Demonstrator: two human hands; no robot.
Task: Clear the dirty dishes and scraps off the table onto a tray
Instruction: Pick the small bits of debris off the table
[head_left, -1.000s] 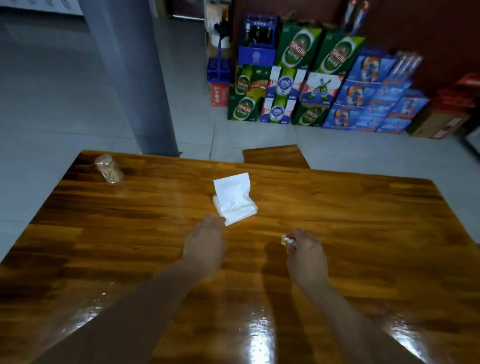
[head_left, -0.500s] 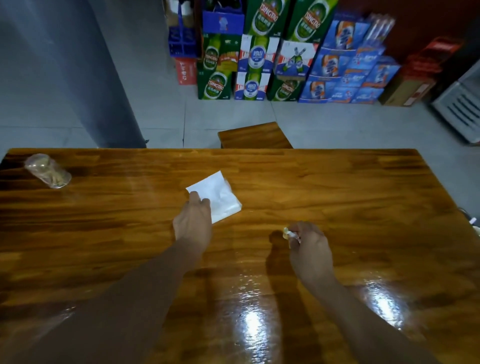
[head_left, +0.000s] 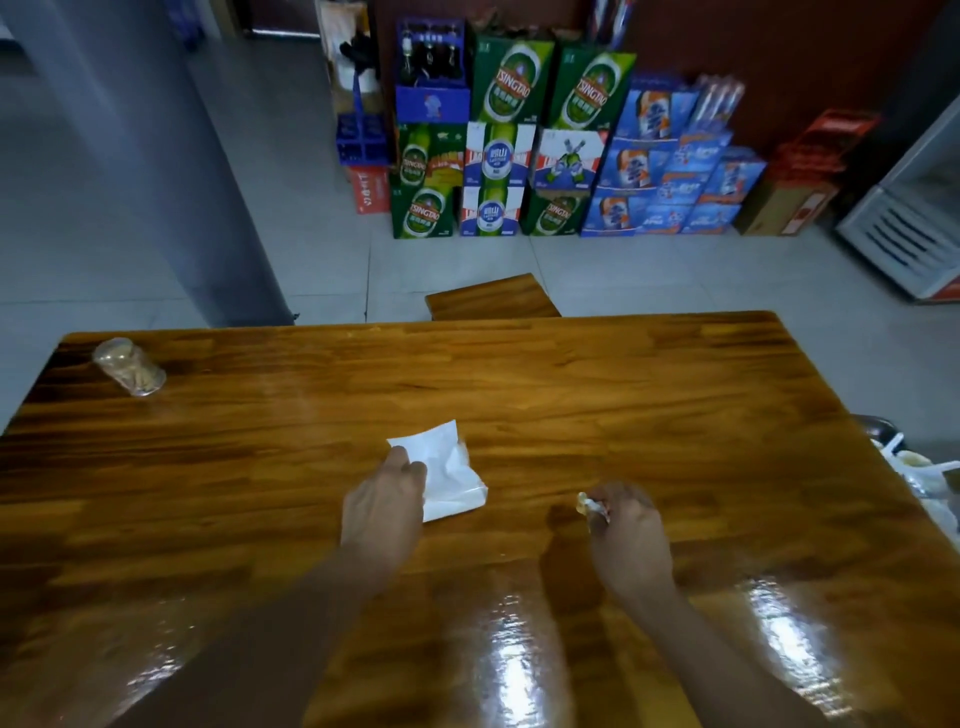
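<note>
A white paper napkin pack (head_left: 447, 475) lies near the middle of the glossy wooden table (head_left: 649, 415). My left hand (head_left: 387, 501) rests on its left side with the fingers curled over the edge, gripping it. My right hand (head_left: 626, 525) hovers just to the right, fingers curled, pinching a small pale scrap (head_left: 589, 505) between thumb and fingers. At the table's right edge a tray or bowl with used dishes and white utensils (head_left: 919, 467) is partly in view.
A clear toothpick jar (head_left: 130, 366) lies tilted at the far left corner of the table. A wooden bench (head_left: 491, 299) stands beyond the far edge. Stacked beer cartons (head_left: 519, 150) line the back wall, a grey pillar (head_left: 156, 156) stands left, a fridge (head_left: 914, 208) right.
My left hand reached forward onto the napkin pack and pulled it slightly toward me. My right hand kept its hold on the scrap and stayed about where it was.
</note>
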